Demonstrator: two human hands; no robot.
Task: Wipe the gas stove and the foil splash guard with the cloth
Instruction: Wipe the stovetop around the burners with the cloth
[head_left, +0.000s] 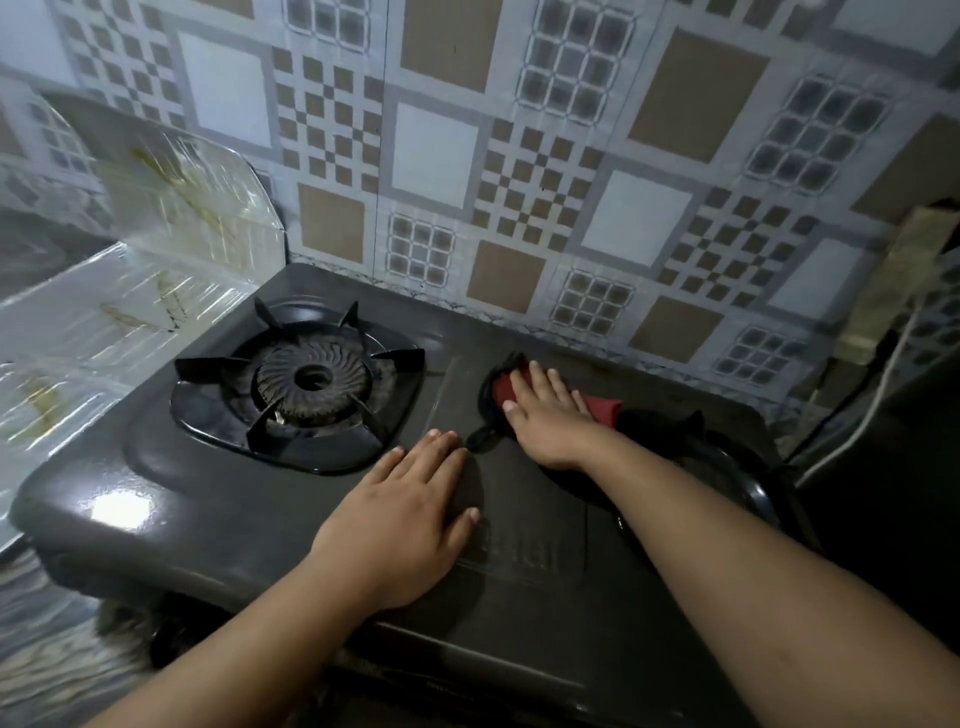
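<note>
STEP: stove top wipe in progress | RIGHT: right hand (545, 410) pressed flat, fingers straight, on red cloth (602, 404) directly beneath it, centre of stove (218, 525) | LEFT: left hand (400, 525) released, flat on stove | REMAINING: splash guard (171, 218), far left of both hands, appears stained, judged unwiped.

The scene is dim and bluish, with soft overall focus; a bright white glare patch sits on the front-left corner of the gas stove (122, 506); the foil splash guard (156, 270) shows streaky, smeared reflections; the tiled wall (519, 156) bows from wide-angle distortion; the right edge falls into deep shadow.
</note>
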